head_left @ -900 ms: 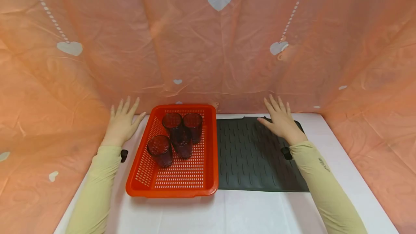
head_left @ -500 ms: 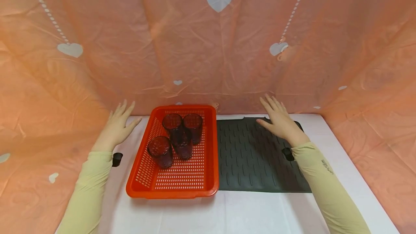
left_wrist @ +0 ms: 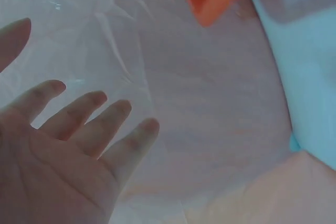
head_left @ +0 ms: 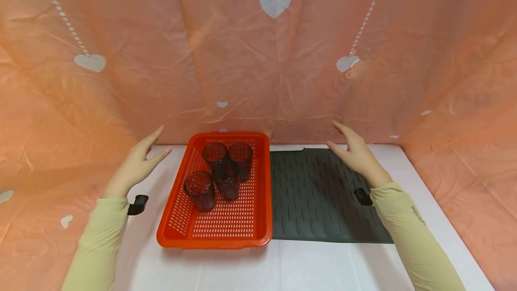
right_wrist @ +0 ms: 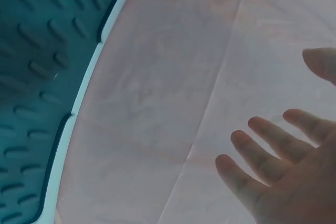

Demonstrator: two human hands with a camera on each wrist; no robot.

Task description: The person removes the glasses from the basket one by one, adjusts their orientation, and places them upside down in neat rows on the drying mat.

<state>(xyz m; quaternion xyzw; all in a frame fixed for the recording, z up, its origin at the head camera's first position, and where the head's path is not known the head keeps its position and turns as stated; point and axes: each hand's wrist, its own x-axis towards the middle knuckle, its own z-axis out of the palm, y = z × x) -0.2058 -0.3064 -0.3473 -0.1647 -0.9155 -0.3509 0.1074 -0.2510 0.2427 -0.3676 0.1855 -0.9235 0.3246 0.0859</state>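
Observation:
In the head view, my left hand hovers beside the left edge of a red-orange plastic basket, thumb apart from the fingers and holding nothing. My right hand, also holding nothing, is raised over the far right part of a dark ribbed mat. Several dark purple glass tumblers stand grouped in the left and far part of the basket. In the left wrist view the fingers are spread and nearly straight. The right wrist view shows the right fingers likewise extended, palm visible.
The basket and the mat lie side by side on a white table. An orange sheet with white hearts walls off the back and both sides. Black straps sit at both wrists.
My left hand has drawn back toward the lower left and turned more edge-on. My right hand has also rotated edge-on, shifting slightly right. The basket, glasses and mat stay put.

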